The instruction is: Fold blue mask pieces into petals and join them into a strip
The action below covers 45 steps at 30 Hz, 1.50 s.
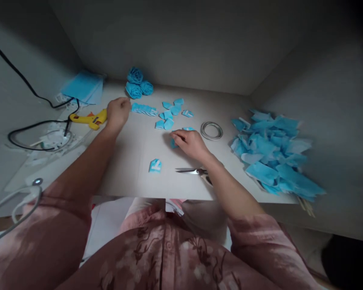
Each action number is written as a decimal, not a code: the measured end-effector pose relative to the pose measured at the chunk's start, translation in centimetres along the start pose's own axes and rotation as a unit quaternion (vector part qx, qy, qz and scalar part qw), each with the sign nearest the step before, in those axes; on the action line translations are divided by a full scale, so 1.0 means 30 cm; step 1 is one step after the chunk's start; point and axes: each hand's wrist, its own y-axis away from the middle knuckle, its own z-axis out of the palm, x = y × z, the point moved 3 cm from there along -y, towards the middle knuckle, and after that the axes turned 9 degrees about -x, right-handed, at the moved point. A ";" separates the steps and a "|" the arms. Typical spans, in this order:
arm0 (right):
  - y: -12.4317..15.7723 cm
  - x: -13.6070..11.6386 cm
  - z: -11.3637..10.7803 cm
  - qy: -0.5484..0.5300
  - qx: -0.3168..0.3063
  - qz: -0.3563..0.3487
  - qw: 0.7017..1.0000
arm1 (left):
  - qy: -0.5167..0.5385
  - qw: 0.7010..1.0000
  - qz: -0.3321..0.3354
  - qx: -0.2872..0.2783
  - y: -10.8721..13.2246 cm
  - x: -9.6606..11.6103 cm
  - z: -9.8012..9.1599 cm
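Observation:
My left hand (118, 114) is closed beside the left end of a row of overlapping folded blue pieces (144, 109); whatever its fingers may pinch is hidden. Over the middle of the table, my right hand (191, 144) has thumb and finger pinched at a small blue folded piece (173, 143), partly covered by the hand. A blue folded piece with white strips (155, 166) lies nearer my body. Loose blue petal-shaped pieces (168, 114) are scattered beyond my right hand. Scissors (196, 171), blades pointing left, rest partly under my right forearm.
A yellow glue gun (92, 119) with a black cord lies left of my left hand. Three blue crinkled flowers (135, 89) sit at the back, near a blue stack (84, 88). Right of my right hand are a wire coil (211, 131) and a large blue heap (272, 151). Walls enclose the table.

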 end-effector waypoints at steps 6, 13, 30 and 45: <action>0.006 -0.013 -0.008 0.061 0.023 0.005 0.998 | -0.149 0.988 -0.038 -0.025 -0.107 -0.026 0.043; 0.019 -0.022 -0.010 0.097 0.053 -0.018 0.994 | -0.072 0.996 -0.049 -0.013 -0.149 -0.052 0.065; -0.001 0.005 -0.020 -0.447 -0.003 -0.018 0.895 | 0.411 0.885 0.039 -0.214 0.164 0.246 0.068; -0.036 0.065 0.028 -0.453 0.068 -0.013 0.889 | 0.453 0.838 0.012 -0.305 0.299 0.230 0.156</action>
